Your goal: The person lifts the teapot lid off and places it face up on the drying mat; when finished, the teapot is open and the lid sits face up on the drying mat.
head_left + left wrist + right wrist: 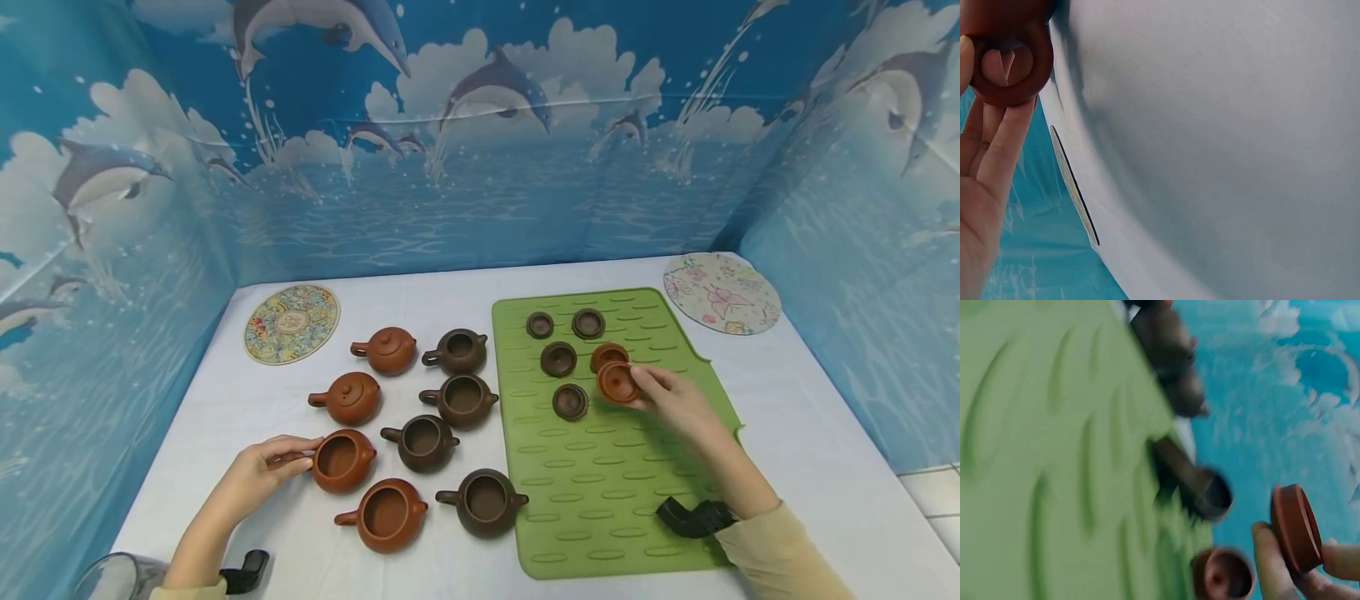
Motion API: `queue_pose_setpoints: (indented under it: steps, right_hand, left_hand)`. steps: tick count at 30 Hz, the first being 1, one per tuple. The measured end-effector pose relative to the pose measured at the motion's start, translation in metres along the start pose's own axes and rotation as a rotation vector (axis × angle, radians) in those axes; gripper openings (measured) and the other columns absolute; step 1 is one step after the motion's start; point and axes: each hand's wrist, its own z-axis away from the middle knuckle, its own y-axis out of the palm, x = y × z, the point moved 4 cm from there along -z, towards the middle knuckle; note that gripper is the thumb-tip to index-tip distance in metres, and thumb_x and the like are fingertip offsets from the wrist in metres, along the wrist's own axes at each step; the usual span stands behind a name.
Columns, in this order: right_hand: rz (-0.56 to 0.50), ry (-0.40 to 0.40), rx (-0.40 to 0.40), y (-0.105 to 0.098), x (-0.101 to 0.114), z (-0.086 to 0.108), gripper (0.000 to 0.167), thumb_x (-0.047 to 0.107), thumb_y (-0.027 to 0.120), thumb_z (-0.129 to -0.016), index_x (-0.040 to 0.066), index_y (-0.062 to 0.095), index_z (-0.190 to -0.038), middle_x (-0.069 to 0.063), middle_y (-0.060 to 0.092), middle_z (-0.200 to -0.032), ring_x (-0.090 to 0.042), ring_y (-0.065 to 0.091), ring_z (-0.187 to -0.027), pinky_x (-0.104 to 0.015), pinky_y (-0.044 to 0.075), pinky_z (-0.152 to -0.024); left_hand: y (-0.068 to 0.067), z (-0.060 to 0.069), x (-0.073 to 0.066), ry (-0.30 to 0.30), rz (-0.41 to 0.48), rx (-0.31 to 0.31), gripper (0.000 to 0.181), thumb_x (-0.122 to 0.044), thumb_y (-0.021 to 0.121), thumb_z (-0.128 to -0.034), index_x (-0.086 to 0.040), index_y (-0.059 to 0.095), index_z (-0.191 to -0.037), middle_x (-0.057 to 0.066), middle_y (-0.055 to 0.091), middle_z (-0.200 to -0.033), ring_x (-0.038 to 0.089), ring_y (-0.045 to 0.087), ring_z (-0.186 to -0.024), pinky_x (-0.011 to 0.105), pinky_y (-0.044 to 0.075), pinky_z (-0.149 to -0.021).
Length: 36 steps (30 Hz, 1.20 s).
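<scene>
My left hand [262, 472] pinches the ring handle of a lidless reddish-brown clay teapot [337, 463]; in the left wrist view that handle [1042, 62] sits between thumb and fingers. Over the green mat [585, 533], my right hand [678, 404] pinches a reddish-brown teapot lid [618, 384] by its edge, its hollow underside facing up. The same lid [1291, 528] appears side-on in the right wrist view. Just behind it, a second reddish lid [609, 353] lies on the mat, partly covered. Several dark brown lids [558, 359] lie upturned to its left.
Two reddish teapots [390, 350] wear lids; another reddish teapot [386, 517] stands open in front. Several dark lidless teapots [459, 402] line the mat's left side. Round patterned discs [292, 323] lie at both back corners. A glass [120, 577] stands front left.
</scene>
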Motion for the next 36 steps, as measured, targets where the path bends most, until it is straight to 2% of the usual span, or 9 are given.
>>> queue_pose_setpoints:
  steps: [3,5,7,10,16,25,30,36]
  right_hand:
    - [0.204,-0.052,-0.050,-0.007,-0.008,-0.001,0.060,0.040,0.040,-0.106,-0.007,0.044,-0.143,-0.033,0.056,-0.132,-0.022,0.072,-0.098,-0.045,0.055,-0.093]
    - [0.292,-0.092,-0.064,-0.008,-0.014,-0.001,0.056,0.037,0.041,-0.107,-0.007,0.048,-0.140,-0.033,0.057,-0.130,-0.036,0.069,-0.102,-0.055,0.052,-0.093]
    - [0.362,-0.126,-0.075,-0.007,-0.019,-0.001,0.053,0.036,0.043,-0.106,-0.007,0.053,-0.136,-0.033,0.058,-0.128,-0.044,0.065,-0.106,-0.059,0.050,-0.092]
    - [0.430,-0.167,-0.083,-0.006,-0.024,-0.003,0.048,0.034,0.044,-0.106,-0.004,0.058,-0.132,-0.032,0.060,-0.126,-0.048,0.060,-0.111,-0.061,0.049,-0.091]
    - [0.444,-0.195,-0.075,-0.002,-0.025,-0.005,0.042,0.030,0.049,-0.105,-0.003,0.062,-0.127,-0.029,0.064,-0.121,-0.048,0.060,-0.112,-0.062,0.048,-0.092]
    - [0.451,-0.146,-0.049,0.000,-0.022,-0.007,0.044,0.033,0.052,-0.103,-0.001,0.060,-0.130,-0.028,0.065,-0.120,-0.048,0.060,-0.111,-0.061,0.049,-0.092]
    - [0.451,-0.159,-0.053,-0.001,-0.020,-0.008,0.043,0.031,0.053,-0.103,-0.002,0.060,-0.129,-0.029,0.065,-0.120,-0.047,0.061,-0.111,-0.061,0.048,-0.093]
    - [0.443,-0.126,-0.064,-0.003,-0.019,-0.010,0.045,0.033,0.051,-0.104,-0.002,0.059,-0.131,-0.030,0.062,-0.126,-0.049,0.058,-0.115,-0.061,0.048,-0.094]
  left_hand:
    - [0.000,0.000,0.000,-0.006,-0.001,-0.001,0.027,-0.008,0.073,-0.0867,-0.006,0.074,-0.114,0.014,0.071,-0.115,0.023,0.069,-0.104,0.031,0.059,-0.085]
    - [0.000,0.001,-0.001,-0.006,0.002,0.002,0.027,-0.008,0.073,-0.0866,-0.005,0.073,-0.114,0.014,0.071,-0.115,0.025,0.069,-0.105,0.032,0.059,-0.085]
    - [0.000,0.001,-0.001,-0.008,0.004,0.004,0.028,-0.008,0.073,-0.0867,-0.005,0.073,-0.114,0.014,0.071,-0.115,0.024,0.069,-0.105,0.031,0.059,-0.085]
    - [0.000,0.002,0.000,-0.017,0.008,0.007,0.028,-0.009,0.073,-0.0869,-0.005,0.073,-0.114,0.014,0.071,-0.116,0.020,0.069,-0.104,0.031,0.059,-0.085]
    - [-0.001,0.003,0.000,-0.024,0.012,0.012,0.028,-0.009,0.073,-0.0871,-0.006,0.073,-0.115,0.014,0.070,-0.116,0.015,0.068,-0.103,0.031,0.059,-0.085]
    - [0.000,0.003,0.001,-0.028,-0.003,0.007,0.028,-0.010,0.073,-0.0872,-0.006,0.073,-0.115,0.014,0.070,-0.117,0.031,0.067,-0.109,0.033,0.059,-0.086]
    - [0.000,0.002,0.002,-0.025,-0.006,0.010,0.028,-0.011,0.073,-0.0873,-0.006,0.073,-0.115,0.014,0.071,-0.117,0.032,0.067,-0.109,0.033,0.059,-0.086]
    - [0.000,0.000,0.002,-0.022,0.004,0.024,0.030,-0.012,0.073,-0.0876,-0.006,0.072,-0.117,0.014,0.070,-0.118,0.031,0.067,-0.109,0.033,0.058,-0.086]
